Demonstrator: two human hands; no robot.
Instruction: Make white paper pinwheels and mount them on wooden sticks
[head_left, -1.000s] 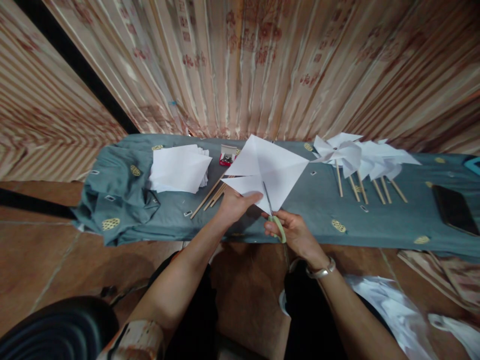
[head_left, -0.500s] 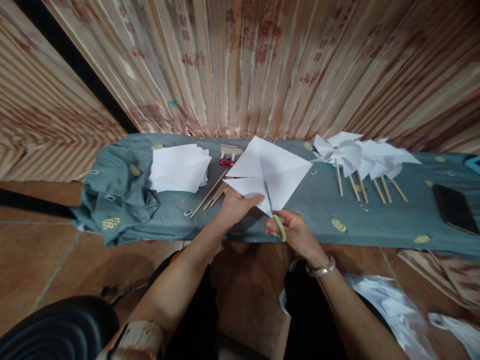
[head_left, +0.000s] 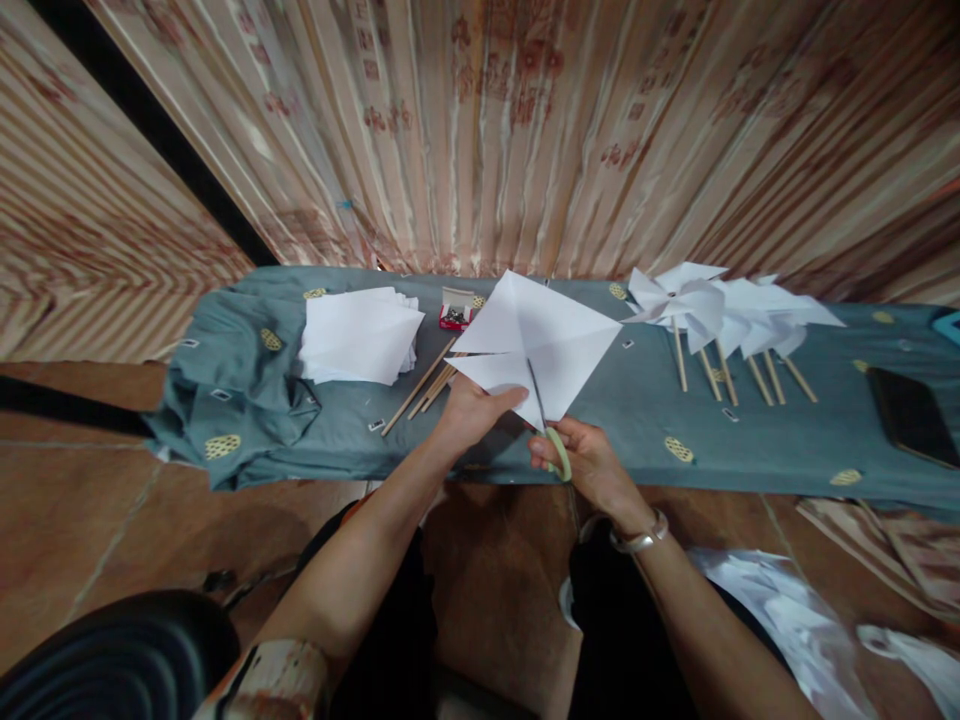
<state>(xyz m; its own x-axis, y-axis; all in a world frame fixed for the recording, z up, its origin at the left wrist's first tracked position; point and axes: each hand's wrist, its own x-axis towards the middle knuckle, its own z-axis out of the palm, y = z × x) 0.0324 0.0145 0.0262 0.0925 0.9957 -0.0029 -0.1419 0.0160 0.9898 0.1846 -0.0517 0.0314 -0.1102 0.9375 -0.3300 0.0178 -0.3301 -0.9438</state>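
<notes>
My left hand (head_left: 476,408) pinches a white square of paper (head_left: 566,340) near its lower left edge, thumb on top. One slit runs inward from the paper's left corner. In my right hand (head_left: 589,455) is a pair of scissors (head_left: 559,455) with light green handles. Their blades lie along the paper from its bottom corner toward the middle, one blade showing on top. Wooden sticks (head_left: 420,388) lie partly under the paper and my left hand. Just behind them stands a small red box (head_left: 455,312) of metal pins, its lid up.
A stack of white paper squares (head_left: 360,335) lies on the left of the cloth-covered bench (head_left: 615,440). Several paper pinwheels (head_left: 682,300) on sticks overlap at the right, with a black phone (head_left: 911,415) beyond. A pleated curtain (head_left: 480,140) hangs behind.
Both hands, the paper and the scissors keep nearly the same position. The view has shifted very slightly.
</notes>
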